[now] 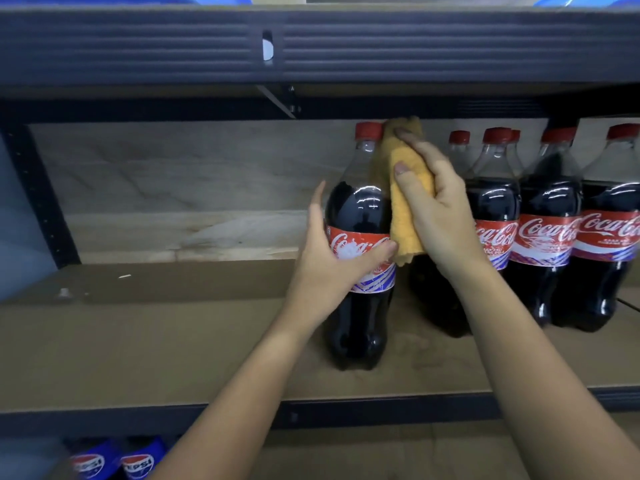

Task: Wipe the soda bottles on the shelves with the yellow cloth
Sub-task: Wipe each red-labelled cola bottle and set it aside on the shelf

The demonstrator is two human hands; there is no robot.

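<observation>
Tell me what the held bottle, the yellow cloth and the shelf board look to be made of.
Coca-Cola bottle: clear glossy plastic, going by its bright glints and see-through neck; red cap probably plastic too.
Yellow cloth: soft woven or terry fabric, matte, bunched in folds.
Shelf board: matte brown fibreboard or cardboard, hard to tell which; its front rail looks like dark painted metal.

Front cola bottle (360,244): red label reads "Coca-Cola" in white script, partly covered by left hand (332,265). Bottles to the right (547,237): same red "Coca-Cola" labels, small print below the script too blurry to read. Lower shelf, bottom left: two blue bottles (114,462) with "PEPSI" logo labels.
</observation>
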